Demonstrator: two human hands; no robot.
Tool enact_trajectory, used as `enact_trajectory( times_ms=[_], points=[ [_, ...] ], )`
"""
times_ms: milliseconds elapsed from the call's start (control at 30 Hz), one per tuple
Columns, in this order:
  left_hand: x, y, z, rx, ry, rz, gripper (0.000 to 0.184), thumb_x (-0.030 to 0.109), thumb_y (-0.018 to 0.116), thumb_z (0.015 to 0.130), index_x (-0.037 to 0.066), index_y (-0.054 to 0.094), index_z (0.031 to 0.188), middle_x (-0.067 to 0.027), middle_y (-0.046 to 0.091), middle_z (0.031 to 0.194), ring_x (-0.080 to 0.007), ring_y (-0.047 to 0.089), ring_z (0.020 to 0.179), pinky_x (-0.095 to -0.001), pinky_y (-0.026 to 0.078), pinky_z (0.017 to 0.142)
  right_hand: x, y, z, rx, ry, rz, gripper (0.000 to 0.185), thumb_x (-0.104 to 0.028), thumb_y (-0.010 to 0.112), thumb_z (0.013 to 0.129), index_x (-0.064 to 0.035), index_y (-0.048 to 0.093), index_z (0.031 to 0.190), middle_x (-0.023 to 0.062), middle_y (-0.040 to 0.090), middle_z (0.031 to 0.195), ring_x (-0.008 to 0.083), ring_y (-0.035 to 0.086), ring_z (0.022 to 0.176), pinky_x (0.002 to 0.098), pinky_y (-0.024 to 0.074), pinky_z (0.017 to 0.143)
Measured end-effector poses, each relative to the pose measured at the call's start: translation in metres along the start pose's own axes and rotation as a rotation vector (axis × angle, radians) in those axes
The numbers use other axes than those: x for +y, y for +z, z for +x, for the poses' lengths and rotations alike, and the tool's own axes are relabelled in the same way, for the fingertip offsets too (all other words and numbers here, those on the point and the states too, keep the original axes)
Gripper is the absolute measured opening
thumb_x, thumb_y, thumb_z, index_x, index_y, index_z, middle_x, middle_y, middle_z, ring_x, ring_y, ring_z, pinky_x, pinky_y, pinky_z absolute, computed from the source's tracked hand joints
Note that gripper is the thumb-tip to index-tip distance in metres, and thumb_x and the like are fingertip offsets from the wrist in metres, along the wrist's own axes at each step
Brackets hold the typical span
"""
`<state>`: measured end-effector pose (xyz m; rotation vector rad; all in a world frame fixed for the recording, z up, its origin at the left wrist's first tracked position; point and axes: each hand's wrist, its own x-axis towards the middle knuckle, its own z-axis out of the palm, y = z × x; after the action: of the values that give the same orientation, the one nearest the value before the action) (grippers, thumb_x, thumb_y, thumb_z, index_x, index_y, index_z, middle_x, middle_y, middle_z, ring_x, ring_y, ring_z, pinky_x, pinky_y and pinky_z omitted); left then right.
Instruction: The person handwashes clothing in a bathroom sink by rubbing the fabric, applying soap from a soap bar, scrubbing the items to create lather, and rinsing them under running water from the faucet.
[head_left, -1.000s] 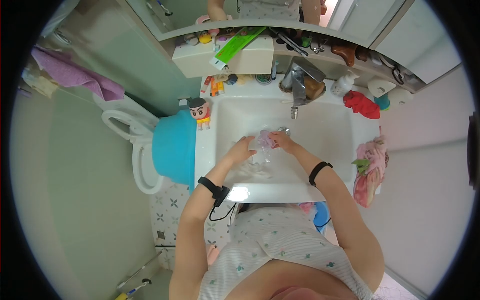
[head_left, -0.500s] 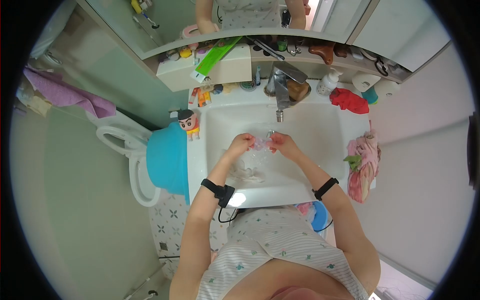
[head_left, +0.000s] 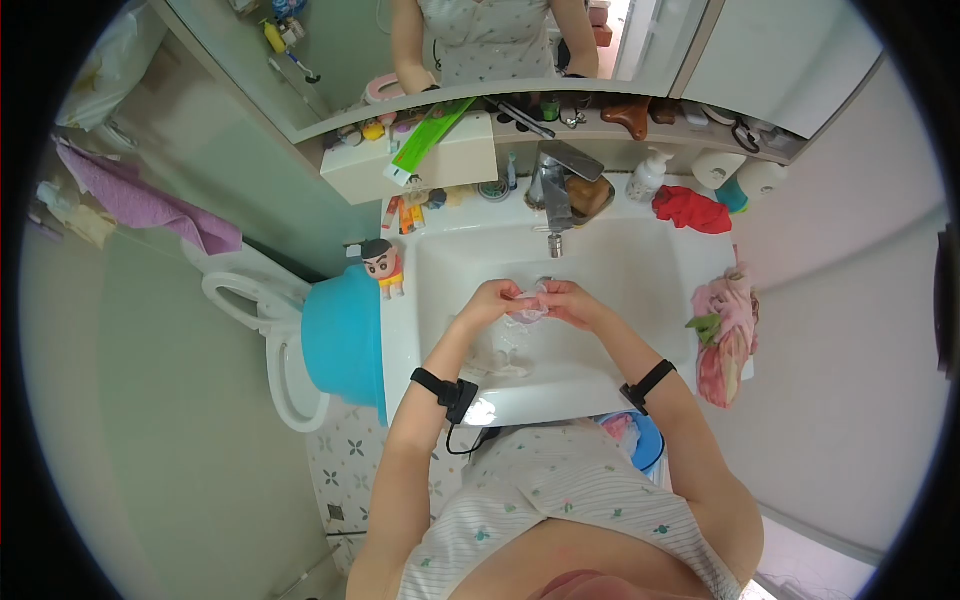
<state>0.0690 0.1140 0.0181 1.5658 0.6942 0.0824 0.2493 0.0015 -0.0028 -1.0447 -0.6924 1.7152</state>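
Both of my hands are over the white sink basin (head_left: 640,290), below the metal faucet (head_left: 557,200). Between them is a small, translucent pale-purple item (head_left: 528,312), wet-looking and soft. My left hand (head_left: 490,303) pinches its left side, and my right hand (head_left: 572,303) grips the right side. Whitish, see-through material (head_left: 500,365) lies in the basin's lower left, too unclear to name. The drain is partly hidden behind my hands.
A cartoon figure (head_left: 383,266) stands on the sink's left rim, beside a blue tub (head_left: 342,340). Along the right rim are a pump bottle (head_left: 648,176), a red cloth (head_left: 692,209) and pink cloth (head_left: 727,315). A mirror shelf (head_left: 620,128) runs above the faucet.
My left hand, apart from the purple item a second ago, has come in and taken hold of it. The camera view has shifted, and both hands are now close together.
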Motion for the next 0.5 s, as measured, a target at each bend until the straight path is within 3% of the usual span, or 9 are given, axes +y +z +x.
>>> enact_trajectory(
  times_ms=[33, 167, 267, 300, 367, 433, 500],
  points=[
    [-0.003, -0.001, 0.000, -0.001, -0.001, -0.002, 0.021, 0.019, 0.069, 0.077, 0.005, 0.056, 0.086, -0.0014, 0.059, 0.078, -0.0094, 0.056, 0.072, -0.0219, 0.044, 0.063, -0.002, 0.002, -0.002, -0.012, 0.003, 0.031, 0.025, -0.030, 0.055, 0.088, -0.0069, 0.054, 0.098, 0.0026, 0.058, 0.092, 0.0127, 0.055, 0.086, 0.0289, 0.0455, 0.074],
    [-0.001, 0.002, 0.001, 0.037, -0.072, -0.696, 0.014, 0.018, 0.055, 0.088, 0.006, 0.051, 0.093, -0.0057, 0.059, 0.089, -0.0143, 0.059, 0.077, -0.0277, 0.047, 0.071, -0.026, 0.025, -0.019, 0.117, 0.062, 0.336, 0.019, -0.025, 0.057, 0.086, -0.0095, 0.054, 0.096, 0.0022, 0.057, 0.090, 0.0127, 0.055, 0.086, 0.0293, 0.0461, 0.073],
    [0.002, 0.013, 0.001, 0.033, -0.062, -0.982, 0.016, 0.019, 0.050, 0.090, 0.006, 0.048, 0.097, -0.0082, 0.059, 0.093, -0.0178, 0.060, 0.082, -0.0313, 0.049, 0.075, -0.018, 0.015, -0.011, 0.024, 0.122, 0.180, 0.017, -0.022, 0.061, 0.081, -0.0106, 0.053, 0.092, 0.0011, 0.057, 0.086, 0.0135, 0.055, 0.084, 0.0309, 0.0455, 0.071],
    [0.003, 0.017, 0.001, 0.014, -0.011, -1.075, 0.016, 0.020, 0.050, 0.090, 0.006, 0.047, 0.098, -0.0081, 0.059, 0.093, -0.0189, 0.060, 0.083, -0.0321, 0.049, 0.076, -0.019, 0.014, -0.006, 0.177, 0.109, 0.048, 0.016, -0.016, 0.061, 0.079, -0.0096, 0.053, 0.091, 0.0012, 0.057, 0.083, 0.0133, 0.056, 0.079, 0.0299, 0.0455, 0.066],
    [0.004, 0.024, 0.001, 0.013, -0.053, -1.123, 0.015, 0.017, 0.053, 0.088, 0.006, 0.047, 0.096, -0.0077, 0.059, 0.091, -0.0189, 0.060, 0.079, -0.0325, 0.050, 0.073, -0.017, 0.014, -0.001, 0.332, 0.094, -0.084, 0.017, -0.011, 0.060, 0.076, -0.0087, 0.052, 0.091, 0.0013, 0.056, 0.080, 0.0132, 0.056, 0.074, 0.0290, 0.0456, 0.060],
    [0.003, 0.028, 0.003, 0.009, -0.096, -1.166, 0.016, 0.014, 0.057, 0.085, 0.006, 0.047, 0.095, -0.0072, 0.059, 0.090, -0.0189, 0.059, 0.075, -0.0330, 0.051, 0.070, -0.016, 0.019, 0.003, 0.694, -0.243, -0.740, 0.016, -0.005, 0.061, 0.072, -0.0076, 0.051, 0.084, 0.0021, 0.056, 0.076, 0.0132, 0.056, 0.067, 0.0277, 0.0439, 0.053],
    [0.004, 0.030, 0.005, 0.315, -0.079, -0.641, 0.021, 0.005, 0.062, 0.074, 0.005, 0.049, 0.090, -0.0081, 0.060, 0.084, -0.0189, 0.060, 0.073, -0.0329, 0.051, 0.064, -0.007, 0.027, 0.010, 0.731, -0.289, -0.709, 0.018, -0.004, 0.062, 0.070, -0.0084, 0.051, 0.083, 0.0027, 0.056, 0.075, 0.0148, 0.054, 0.062, 0.0282, 0.0428, 0.050]
  ],
)
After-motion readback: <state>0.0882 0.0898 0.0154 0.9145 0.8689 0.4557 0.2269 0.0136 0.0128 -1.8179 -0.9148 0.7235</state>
